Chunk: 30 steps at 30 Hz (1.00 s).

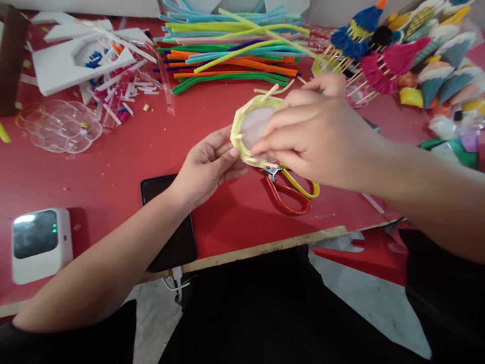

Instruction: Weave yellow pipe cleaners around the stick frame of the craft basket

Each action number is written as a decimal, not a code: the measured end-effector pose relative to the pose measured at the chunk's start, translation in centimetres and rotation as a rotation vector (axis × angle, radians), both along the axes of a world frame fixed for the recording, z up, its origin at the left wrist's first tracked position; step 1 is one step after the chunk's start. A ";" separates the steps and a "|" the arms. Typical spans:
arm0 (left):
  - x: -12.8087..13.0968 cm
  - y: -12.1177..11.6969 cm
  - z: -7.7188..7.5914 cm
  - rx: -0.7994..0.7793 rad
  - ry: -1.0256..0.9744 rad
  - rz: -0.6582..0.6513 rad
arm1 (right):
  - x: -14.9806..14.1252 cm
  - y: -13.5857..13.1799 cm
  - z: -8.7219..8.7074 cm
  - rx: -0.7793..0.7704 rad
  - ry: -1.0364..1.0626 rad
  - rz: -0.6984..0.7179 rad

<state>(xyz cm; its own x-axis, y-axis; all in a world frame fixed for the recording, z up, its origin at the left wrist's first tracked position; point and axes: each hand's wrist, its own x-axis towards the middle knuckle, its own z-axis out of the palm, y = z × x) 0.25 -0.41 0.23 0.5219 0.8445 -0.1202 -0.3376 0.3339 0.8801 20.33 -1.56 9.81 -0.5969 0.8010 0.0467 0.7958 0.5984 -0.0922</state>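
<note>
My left hand (210,164) pinches the near left rim of a small round woven piece (254,125). It has a clear disc in the middle, short wooden sticks around it and a yellow pipe cleaner wound between them. My right hand (314,134) lies over its right side, with the fingers closed on the rim and the yellow strand. Both hands hold it just above the red table (125,167).
Red and yellow scissors (291,194) lie under my right hand. A black phone (172,227) and a white device (40,242) sit near the front edge. Coloured pipe cleaners (235,50) are piled at the back, finished woven pieces (397,55) at the right, clear discs (64,126) and white foam (68,63) at the left.
</note>
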 end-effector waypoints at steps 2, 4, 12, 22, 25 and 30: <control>0.0 0.0 -0.1 0.003 0.006 0.005 | 0.0 0.0 -0.1 -0.030 0.004 -0.006; 0.0 0.0 -0.2 0.013 0.010 0.018 | 0.0 0.0 -0.3 -0.049 0.017 -0.006; 0.1 -0.3 0.2 0.023 0.026 0.008 | -0.2 -0.2 -0.6 -0.055 -0.009 0.021; 0.3 -0.3 -0.1 0.066 0.129 0.063 | -0.8 -0.1 -0.8 -0.088 -0.093 0.120; 0.3 -0.3 -0.1 0.075 0.147 0.074 | -0.4 -0.1 -1.0 -0.084 -0.088 0.126; 0.4 -0.3 0.0 0.055 0.134 0.088 | -0.4 -0.4 -0.5 -0.040 -0.132 0.074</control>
